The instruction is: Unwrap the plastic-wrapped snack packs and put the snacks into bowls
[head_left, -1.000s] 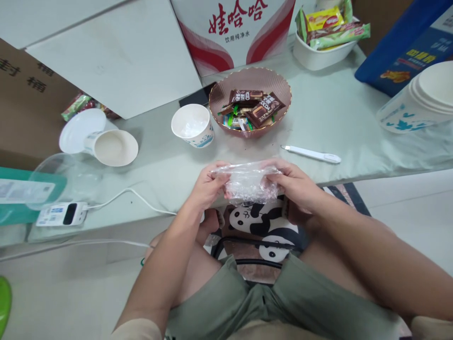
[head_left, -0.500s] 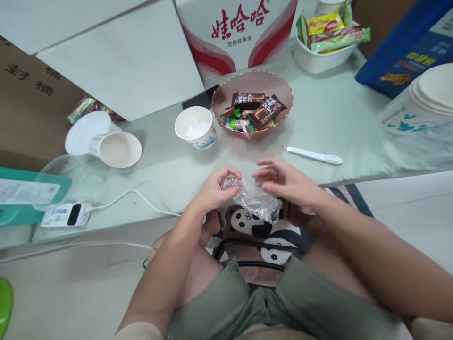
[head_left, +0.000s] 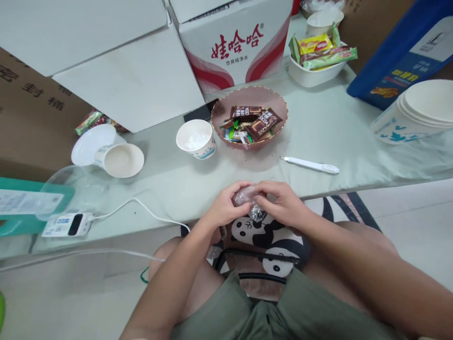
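Between my two hands is a crumpled piece of clear plastic film (head_left: 255, 212), bunched small at the table's front edge. My left hand (head_left: 231, 204) is wrapped round its left side, with the thumb across the front. My right hand (head_left: 279, 203) closes on it from the other side, fingers and thumb pressed to the film. Just beyond stand a paper cup (head_left: 196, 139) with clear film inside and a pink ribbed bowl (head_left: 249, 144) of wrapped snacks. A white pen-shaped cutter (head_left: 310, 165) lies to the right of the bowl.
On the left are a tipped paper cup (head_left: 123, 160), a clear plastic lid (head_left: 72, 189) and a white power bank (head_left: 67, 225) with its cable. A white tub (head_left: 314, 75) of snacks, a blue package (head_left: 396, 61) and stacked paper cups (head_left: 406, 113) stand right. White cartons (head_left: 134, 80) line the back.
My right hand has moved left and closed on the plastic film. The film, spread out and hanging before, is now squeezed into a small bundle between both hands.
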Tool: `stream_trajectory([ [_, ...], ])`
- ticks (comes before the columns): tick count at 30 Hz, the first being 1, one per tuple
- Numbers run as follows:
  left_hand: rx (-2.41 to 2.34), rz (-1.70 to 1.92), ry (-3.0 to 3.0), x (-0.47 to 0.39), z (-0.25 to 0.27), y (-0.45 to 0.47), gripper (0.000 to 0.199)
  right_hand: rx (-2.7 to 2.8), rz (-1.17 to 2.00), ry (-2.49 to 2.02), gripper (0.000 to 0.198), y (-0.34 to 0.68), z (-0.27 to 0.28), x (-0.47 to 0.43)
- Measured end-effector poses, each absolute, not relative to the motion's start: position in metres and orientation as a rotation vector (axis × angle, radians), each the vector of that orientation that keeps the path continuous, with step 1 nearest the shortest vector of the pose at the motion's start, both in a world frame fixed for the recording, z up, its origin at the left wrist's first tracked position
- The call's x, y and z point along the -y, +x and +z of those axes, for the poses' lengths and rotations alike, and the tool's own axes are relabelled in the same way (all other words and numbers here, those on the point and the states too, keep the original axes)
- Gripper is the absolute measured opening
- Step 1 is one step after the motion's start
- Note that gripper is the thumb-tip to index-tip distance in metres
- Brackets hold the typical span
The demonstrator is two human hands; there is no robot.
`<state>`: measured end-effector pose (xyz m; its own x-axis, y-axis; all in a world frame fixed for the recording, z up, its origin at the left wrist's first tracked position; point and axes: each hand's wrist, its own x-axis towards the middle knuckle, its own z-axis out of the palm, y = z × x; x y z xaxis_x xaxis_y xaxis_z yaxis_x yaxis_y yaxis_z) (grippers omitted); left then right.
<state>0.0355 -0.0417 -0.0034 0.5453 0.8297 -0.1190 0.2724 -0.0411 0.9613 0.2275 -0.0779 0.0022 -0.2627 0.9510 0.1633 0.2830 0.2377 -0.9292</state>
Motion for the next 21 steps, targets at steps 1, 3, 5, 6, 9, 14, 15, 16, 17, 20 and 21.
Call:
stream_trajectory([
  [1,-0.965,0.592,1.523,0.039,-0.006,0.036,0.042,1.676,0.965,-1.208,0.016,0.228,0.002,0.077],
  [3,-1.003,0.612,1.472,0.033,-0.008,0.036,0.037,1.653,0.864,-1.288,0.031,0.23,0.0,0.076],
  [5,-1.076,0.642,1.552,0.03,-0.007,0.034,0.028,1.694,0.938,-1.317,0.032,0.231,-0.001,0.074],
  [6,-1.126,0.683,1.617,0.029,-0.005,0.032,0.025,1.712,0.995,-1.333,0.023,0.231,-0.001,0.074],
  [9,-1.3,0.888,1.671,0.028,-0.002,0.026,0.02,1.647,0.971,-1.41,0.003,0.229,0.001,0.073],
  [14,-1.192,0.924,1.481,0.027,-0.002,0.014,0.033,1.562,0.864,-1.347,0.033,0.208,0.0,0.065],
  [15,-1.134,0.897,1.478,0.028,-0.002,0.012,0.038,1.591,0.909,-1.352,0.03,0.202,-0.002,0.063],
  [16,-1.085,0.881,1.479,0.028,-0.003,0.01,0.041,1.613,0.948,-1.372,0.024,0.196,-0.005,0.062],
  [17,-1.05,0.887,1.479,0.028,-0.003,0.007,0.042,1.616,0.959,-1.399,0.017,0.191,-0.007,0.061],
  [20,-1.061,1.026,1.437,0.024,-0.001,-0.004,0.038,1.54,0.714,-1.464,0.008,0.182,-0.006,0.056],
  [21,-1.103,1.08,1.412,0.022,0.0,-0.008,0.035,1.522,0.576,-1.457,0.007,0.179,-0.001,0.053],
])
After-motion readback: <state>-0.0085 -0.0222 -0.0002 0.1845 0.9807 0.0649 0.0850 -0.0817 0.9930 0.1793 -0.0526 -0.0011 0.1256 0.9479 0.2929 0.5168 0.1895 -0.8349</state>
